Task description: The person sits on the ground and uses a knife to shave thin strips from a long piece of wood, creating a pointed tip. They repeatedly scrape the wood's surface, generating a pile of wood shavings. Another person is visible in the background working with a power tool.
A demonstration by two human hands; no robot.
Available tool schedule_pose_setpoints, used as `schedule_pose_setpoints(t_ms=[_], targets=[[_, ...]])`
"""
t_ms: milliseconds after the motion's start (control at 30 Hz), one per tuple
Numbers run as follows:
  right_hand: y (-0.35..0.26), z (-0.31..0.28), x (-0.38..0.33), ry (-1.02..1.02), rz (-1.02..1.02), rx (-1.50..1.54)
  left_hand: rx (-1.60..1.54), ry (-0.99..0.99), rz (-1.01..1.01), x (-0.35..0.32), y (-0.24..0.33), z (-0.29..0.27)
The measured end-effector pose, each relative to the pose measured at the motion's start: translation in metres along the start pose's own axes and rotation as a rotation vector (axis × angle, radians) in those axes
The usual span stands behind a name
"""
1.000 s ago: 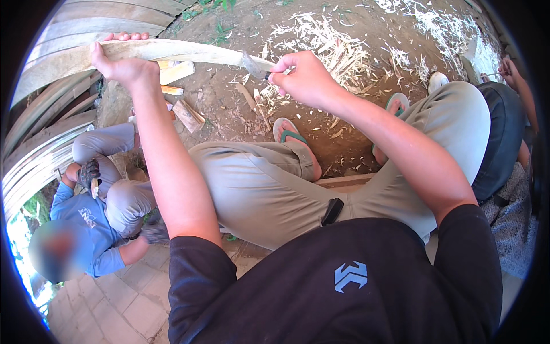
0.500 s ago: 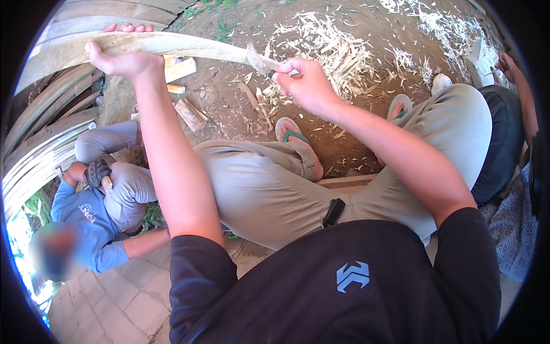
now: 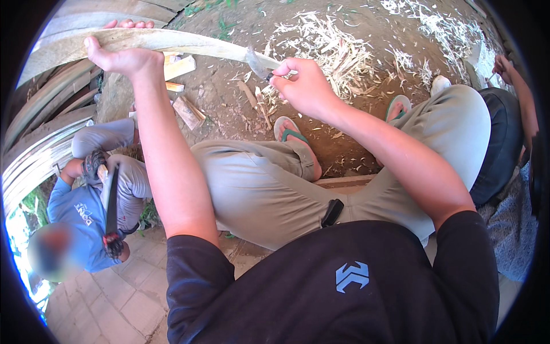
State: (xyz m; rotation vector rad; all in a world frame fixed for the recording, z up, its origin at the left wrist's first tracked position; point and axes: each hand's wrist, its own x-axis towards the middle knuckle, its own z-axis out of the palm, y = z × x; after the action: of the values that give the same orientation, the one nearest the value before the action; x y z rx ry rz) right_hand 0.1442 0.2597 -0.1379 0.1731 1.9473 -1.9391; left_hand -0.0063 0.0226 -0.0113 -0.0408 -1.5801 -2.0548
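We hold a pale wooden strip (image 3: pixel 189 43) raised over the left part of the dirt ground (image 3: pixel 223 106), our left hand (image 3: pixel 127 60) curled about it and our right hand (image 3: pixel 303 86) gripping a knife (image 3: pixel 259 65), its blade crossing the strip's right end, near scattered shavings (image 3: pixel 338 57).

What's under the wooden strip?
Your left hand wraps under the strip: fingertips show past its far edge, but the fingers' middles are covered. Dirt shows on both sides; anything directly beneath is hidden.
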Motion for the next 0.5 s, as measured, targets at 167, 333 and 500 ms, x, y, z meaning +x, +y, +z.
schedule_pose_setpoints(t_ms=[167,333,500], targets=[[-0.004,-0.01,0.008,-0.119,0.206,0.269,0.016,0.051,0.002,0.005,0.001,-0.002],[0.008,-0.013,0.007,-0.21,0.3,0.443,0.007,0.063,0.003,0.003,0.0,-0.012],[0.004,-0.01,0.008,-0.266,0.338,0.593,0.02,0.095,0.001,-0.001,0.0,-0.018]])
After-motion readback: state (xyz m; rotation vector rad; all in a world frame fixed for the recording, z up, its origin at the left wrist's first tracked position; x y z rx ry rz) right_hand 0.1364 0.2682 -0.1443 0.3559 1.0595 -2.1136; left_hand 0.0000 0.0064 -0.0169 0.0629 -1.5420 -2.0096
